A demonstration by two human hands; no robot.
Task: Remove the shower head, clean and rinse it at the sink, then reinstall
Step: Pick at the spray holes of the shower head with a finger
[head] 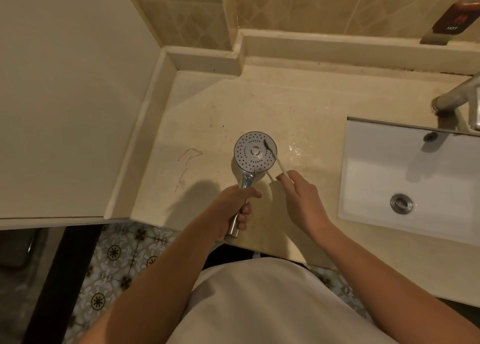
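Gripping the shower head (255, 152) by its handle in your left hand (231, 208), face up over the counter (298, 104), you pinch the brush (275, 159) in your right hand (298, 195), sink (376, 177) rightward.

The shower head (255, 151) is held above the surface (298, 104), left of the sink (363, 167). The toothbrush (272, 156) lies across its face. The faucet (457, 99) stands behind the sink.
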